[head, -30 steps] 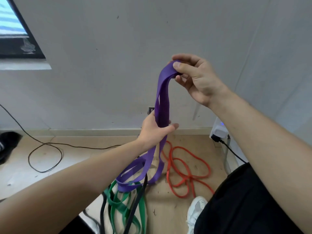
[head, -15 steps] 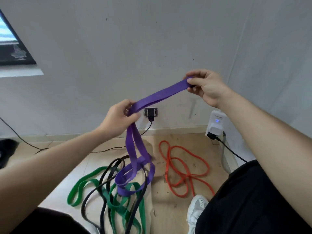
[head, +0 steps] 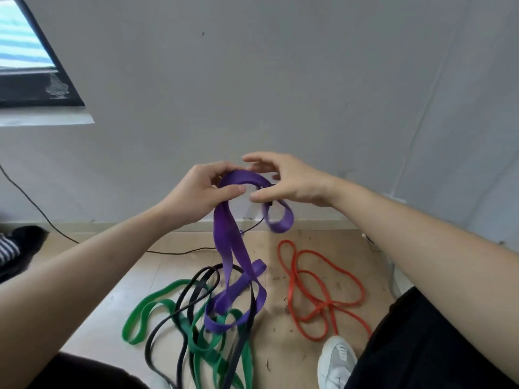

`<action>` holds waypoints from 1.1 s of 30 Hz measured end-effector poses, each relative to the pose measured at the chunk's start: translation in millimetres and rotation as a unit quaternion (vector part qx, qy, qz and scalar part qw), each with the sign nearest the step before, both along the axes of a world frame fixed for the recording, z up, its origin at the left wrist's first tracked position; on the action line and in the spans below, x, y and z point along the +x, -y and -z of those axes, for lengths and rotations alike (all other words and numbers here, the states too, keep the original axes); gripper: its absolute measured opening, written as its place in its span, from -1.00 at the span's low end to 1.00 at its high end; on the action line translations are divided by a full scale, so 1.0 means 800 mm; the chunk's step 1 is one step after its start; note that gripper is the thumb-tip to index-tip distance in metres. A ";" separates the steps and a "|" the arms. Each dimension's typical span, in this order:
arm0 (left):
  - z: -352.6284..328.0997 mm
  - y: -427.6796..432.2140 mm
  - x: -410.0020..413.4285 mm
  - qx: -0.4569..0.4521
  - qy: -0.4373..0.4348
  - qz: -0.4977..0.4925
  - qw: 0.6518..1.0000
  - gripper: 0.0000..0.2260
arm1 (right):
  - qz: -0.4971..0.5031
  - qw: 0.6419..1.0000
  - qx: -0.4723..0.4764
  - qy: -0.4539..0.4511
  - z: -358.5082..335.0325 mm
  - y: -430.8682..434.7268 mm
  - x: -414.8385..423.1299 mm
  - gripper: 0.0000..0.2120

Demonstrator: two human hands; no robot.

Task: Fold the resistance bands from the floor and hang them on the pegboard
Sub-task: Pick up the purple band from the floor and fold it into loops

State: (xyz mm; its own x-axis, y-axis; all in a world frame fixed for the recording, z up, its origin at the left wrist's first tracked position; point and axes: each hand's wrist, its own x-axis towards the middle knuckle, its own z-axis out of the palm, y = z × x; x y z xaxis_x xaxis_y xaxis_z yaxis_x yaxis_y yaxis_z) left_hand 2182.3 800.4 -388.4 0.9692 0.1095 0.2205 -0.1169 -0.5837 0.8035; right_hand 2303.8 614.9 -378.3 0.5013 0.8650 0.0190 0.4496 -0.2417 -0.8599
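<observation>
A wide purple resistance band (head: pixel 228 242) hangs from my left hand (head: pixel 198 196), which pinches its folded top at chest height. A short loop of it droops under my right hand (head: pixel 292 181), whose fingers are spread beside the fold; whether the palm touches the band is hidden. The band's lower end trails down onto the floor pile. On the floor lie a green band (head: pixel 146 310), a black band (head: pixel 193 297) tangled across it, and a thin red band (head: pixel 323 287) to the right. No pegboard is in view.
A grey wall (head: pixel 280 80) stands straight ahead with a black cable (head: pixel 174 251) running along its base. A dark-framed window (head: pixel 31 66) is at upper left. My white shoe (head: pixel 335 359) and black-clothed leg are at lower right. Dark clothing lies at far left.
My hands have come together from a wide spread; the stretched section of purple band now folds over at my left hand, and my right hand has opened its pinch.
</observation>
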 end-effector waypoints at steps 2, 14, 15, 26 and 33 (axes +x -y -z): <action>0.005 -0.007 0.000 0.004 0.002 -0.002 1.000 -0.80 | -0.011 0.999 0.029 0.014 0.006 -0.020 -0.008 -0.50; 0.054 -0.035 0.006 0.072 -0.059 -0.082 0.992 -0.90 | 0.003 0.986 0.049 0.159 -0.023 -0.041 0.008 -0.78; 0.058 -0.036 0.006 0.065 -0.067 -0.082 0.992 -0.91 | 0.015 0.984 0.066 0.164 -0.027 -0.037 0.010 -0.78; 0.039 -0.038 0.008 -0.004 -0.033 -0.099 0.995 -0.89 | 0.184 0.956 0.218 0.066 -0.050 0.038 0.077 -0.89; 0.006 -0.029 0.000 -0.040 0.047 -0.088 0.994 -0.80 | 0.151 0.987 0.029 0.043 -0.013 0.090 0.114 -0.80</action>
State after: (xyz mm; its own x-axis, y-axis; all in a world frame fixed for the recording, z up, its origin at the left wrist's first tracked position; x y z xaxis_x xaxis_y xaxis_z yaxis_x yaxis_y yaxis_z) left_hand 2182.6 823.5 -393.2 0.9092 0.2964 0.2924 -0.0948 -0.5365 0.8385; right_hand 2394.9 542.5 -367.6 0.7309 0.6721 0.1186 0.4368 -0.3273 -0.8379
